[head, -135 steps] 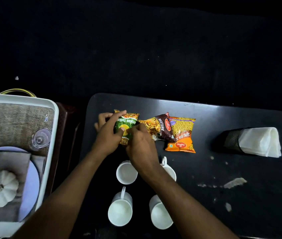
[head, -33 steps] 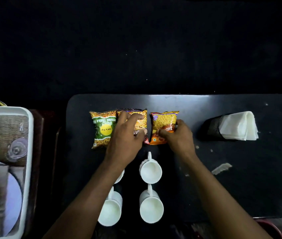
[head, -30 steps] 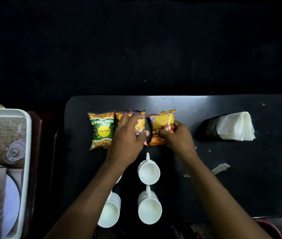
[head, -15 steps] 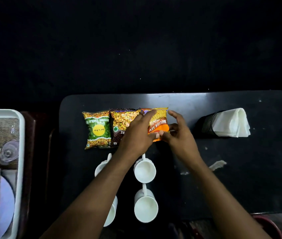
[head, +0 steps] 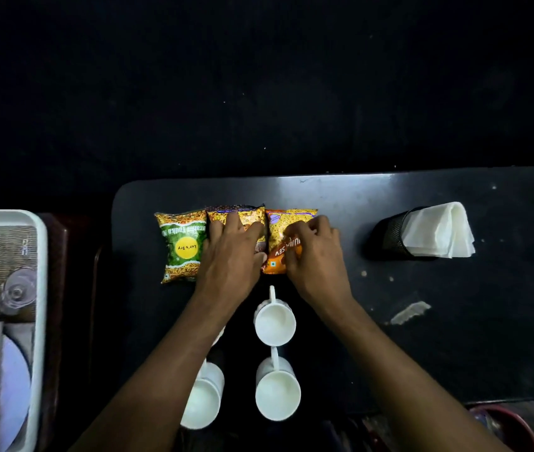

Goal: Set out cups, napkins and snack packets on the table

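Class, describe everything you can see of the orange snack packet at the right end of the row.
The orange snack packet is a glossy pouch, yellow above and orange below, its lettering upside down to the camera. It lies flat on the dark table, last in a row of three, edge to edge with the middle packet. The right hand rests fingers on it; the left hand touches its left edge.

Dim scene, black surroundings beyond the tabletop [head: 454,337], faint sheen along its far edge, tray [head: 39,288] beside it motion-blurred
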